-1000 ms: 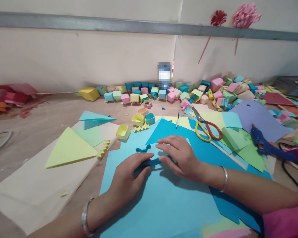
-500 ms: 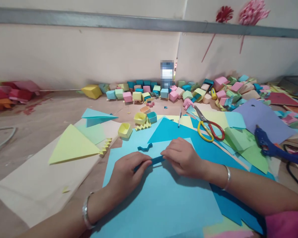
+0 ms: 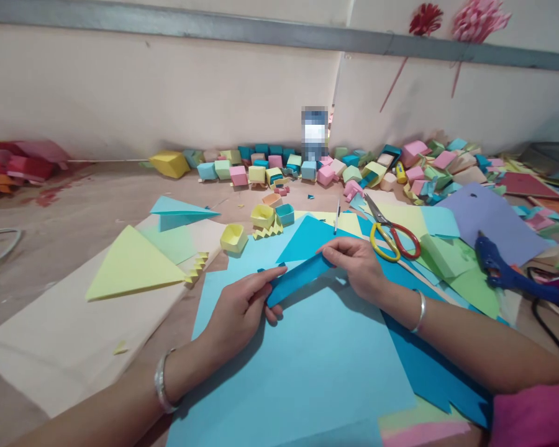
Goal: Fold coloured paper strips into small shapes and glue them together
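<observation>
A dark blue paper strip [image 3: 300, 277] is stretched between my two hands, tilted with its right end higher. My left hand [image 3: 245, 304] grips the lower left end, fingers partly behind the paper. At the upper right end, my right hand [image 3: 354, 264] pinches a corner between thumb and fingers. Beneath lies a large light blue sheet [image 3: 326, 372] on the table. A small dark blue folded piece, partly covered by my left fingers, sits just behind them. Beyond are small yellow paper boxes [image 3: 233, 239] and a teal paper box [image 3: 285, 214].
Scissors [image 3: 391, 233] with yellow and red handles lie right of centre, near a pen [image 3: 337, 216]. A blue glue gun [image 3: 500, 264] rests at the far right. Several paper cubes [image 3: 237, 176] line the wall. A folded yellow sheet [image 3: 133, 267] lies left.
The blue strip, earlier held narrow and low over the sheet, is now raised and shows a wider face. My right hand has moved up and to the right.
</observation>
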Demonstrator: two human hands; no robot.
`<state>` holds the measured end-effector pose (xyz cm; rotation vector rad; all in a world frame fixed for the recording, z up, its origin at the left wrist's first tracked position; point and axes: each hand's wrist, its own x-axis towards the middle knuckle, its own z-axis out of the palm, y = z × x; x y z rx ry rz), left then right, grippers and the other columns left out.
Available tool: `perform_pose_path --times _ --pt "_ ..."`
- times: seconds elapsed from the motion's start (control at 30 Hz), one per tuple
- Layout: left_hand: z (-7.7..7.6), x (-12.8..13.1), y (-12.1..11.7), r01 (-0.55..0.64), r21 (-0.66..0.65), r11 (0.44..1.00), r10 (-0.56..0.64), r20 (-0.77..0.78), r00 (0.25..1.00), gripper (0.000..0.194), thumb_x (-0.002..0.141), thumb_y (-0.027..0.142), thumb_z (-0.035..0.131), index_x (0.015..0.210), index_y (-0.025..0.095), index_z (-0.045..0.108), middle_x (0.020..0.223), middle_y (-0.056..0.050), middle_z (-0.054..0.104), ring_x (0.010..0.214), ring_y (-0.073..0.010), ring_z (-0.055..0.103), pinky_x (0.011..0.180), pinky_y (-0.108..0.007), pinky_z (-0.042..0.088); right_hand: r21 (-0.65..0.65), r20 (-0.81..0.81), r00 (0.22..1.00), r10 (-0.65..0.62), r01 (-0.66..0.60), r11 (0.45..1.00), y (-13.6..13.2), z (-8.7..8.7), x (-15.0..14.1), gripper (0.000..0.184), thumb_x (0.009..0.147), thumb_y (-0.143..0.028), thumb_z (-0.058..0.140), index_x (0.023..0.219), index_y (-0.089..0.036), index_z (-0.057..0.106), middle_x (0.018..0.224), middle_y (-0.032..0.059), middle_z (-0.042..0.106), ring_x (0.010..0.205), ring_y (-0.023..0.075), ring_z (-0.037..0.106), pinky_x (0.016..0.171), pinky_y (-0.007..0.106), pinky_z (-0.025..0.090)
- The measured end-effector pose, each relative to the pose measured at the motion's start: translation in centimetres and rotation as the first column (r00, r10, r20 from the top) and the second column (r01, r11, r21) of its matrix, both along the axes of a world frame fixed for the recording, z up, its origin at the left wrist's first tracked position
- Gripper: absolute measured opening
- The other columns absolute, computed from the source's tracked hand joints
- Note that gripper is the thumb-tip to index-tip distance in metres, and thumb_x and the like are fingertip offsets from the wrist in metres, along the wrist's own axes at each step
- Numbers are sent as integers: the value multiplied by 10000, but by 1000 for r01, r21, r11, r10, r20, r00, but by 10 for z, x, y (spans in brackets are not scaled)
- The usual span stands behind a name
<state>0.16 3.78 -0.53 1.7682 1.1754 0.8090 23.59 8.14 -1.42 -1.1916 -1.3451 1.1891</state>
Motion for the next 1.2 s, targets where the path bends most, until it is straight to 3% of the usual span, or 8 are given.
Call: perform_pose_path --times 0.2,0.4,0.57,0.7,0.8,1.0,1.1,1.2 --pt "0 -1 0 -40 245 969 78 -148 986 282 907 298 562 1161 218 657 1103 -68 714 800 -174 706 669 -290 575 19 61 998 -33 32 999 -1 1 -2 281 780 -429 679 769 -152 720 658 15 608 588 113 478 520 243 372" --pt "0 0 -3 91 396 914 41 -312 949 335 800 270 696 1130 222 674 805 -22 708 736 -186 650 665 -319 525 162 159 983 95 -121 979 -15 7 -9 200 844 -344 642 829 -167 735 752 34 681 633 117 548 567 247 436" --pt "15 7 -9 -74 30 997 76 -68 995 103 804 235 643 720 180 666 603 4 672 524 -144 600 486 -253 476 180 -82 940 333 -314 932 -27 9 -16 512 748 -373 770 1198 -185 618 958 70 692 831 157 631 657 264 526" --pt "19 14 -11 13 -299 954 35 156 987 154 809 236 622 677 174 670 597 -24 706 531 -166 652 476 -254 527 98 124 906 405 -417 904 -33 10 -21 161 824 -292 680 916 -161 691 925 65 705 797 144 636 679 268 522" --pt "16 13 -9 40 -349 936 20 167 986 178 832 256 610 690 164 665 584 -37 698 497 -151 636 482 -254 542 92 278 883 378 -417 904 -31 12 -19 161 882 -242 581 791 -156 682 734 19 679 647 109 593 600 231 481" --pt "13 -2 1 -269 215 939 280 -20 960 297 812 269 676 1089 215 584 939 -46 680 806 -185 666 613 -287 560 333 524 817 241 -457 825 -6 11 -2 165 904 -177 531 854 -158 687 765 33 685 679 116 603 625 226 463" --pt "12 -5 1 11 519 855 176 -311 934 235 825 232 677 1053 213 624 1030 -77 655 926 -232 627 759 -378 537 450 564 808 169 -473 758 3 5 4 173 918 -171 511 895 -156 682 774 51 672 714 135 605 635 241 468" --pt "11 -5 -2 215 675 706 215 -494 843 200 841 170 649 1038 204 655 1046 -98 660 942 -263 602 812 -430 487 649 588 808 12 -481 589 4 0 6 180 920 -150 493 929 -151 673 829 79 675 763 158 600 655 278 455"
